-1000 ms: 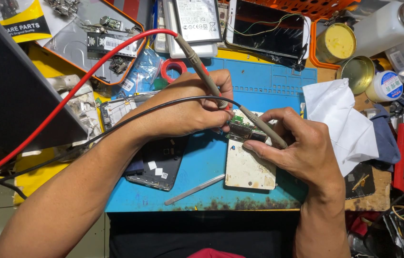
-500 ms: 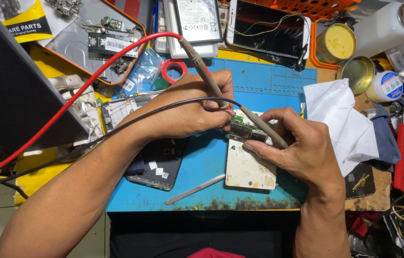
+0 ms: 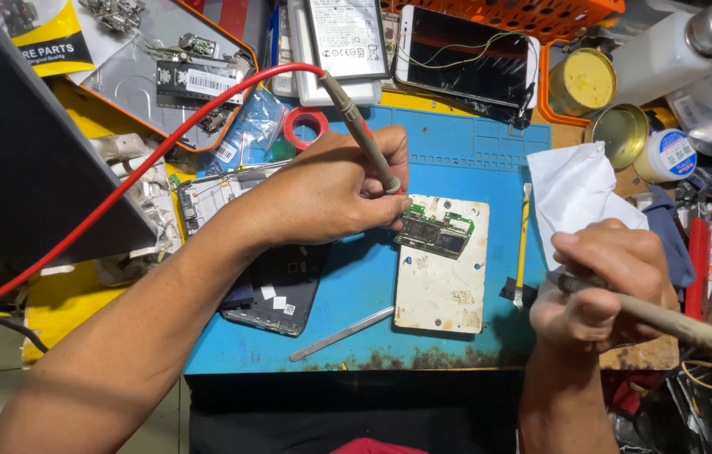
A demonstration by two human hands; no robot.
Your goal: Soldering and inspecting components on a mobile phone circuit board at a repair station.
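Your left hand (image 3: 330,189), grip closed on a red-leaded probe (image 3: 362,133), tip down at the green circuit board (image 3: 435,233), which lies on a scuffed white plate (image 3: 442,282) mid blue mat (image 3: 473,160). Right hand (image 3: 604,282), grip closed round a soldering-iron handle (image 3: 675,324), sits at the mat's right edge, well apart from the board. Around: dark phone shell (image 3: 276,286) under your left wrist; metal spudger (image 3: 341,335) near front edge; yellow-handled tool (image 3: 522,248) just right of plate; white tissue (image 3: 579,189) behind right hand; red tape roll (image 3: 305,126), phone w/ wires (image 3: 465,55) at bench rear.
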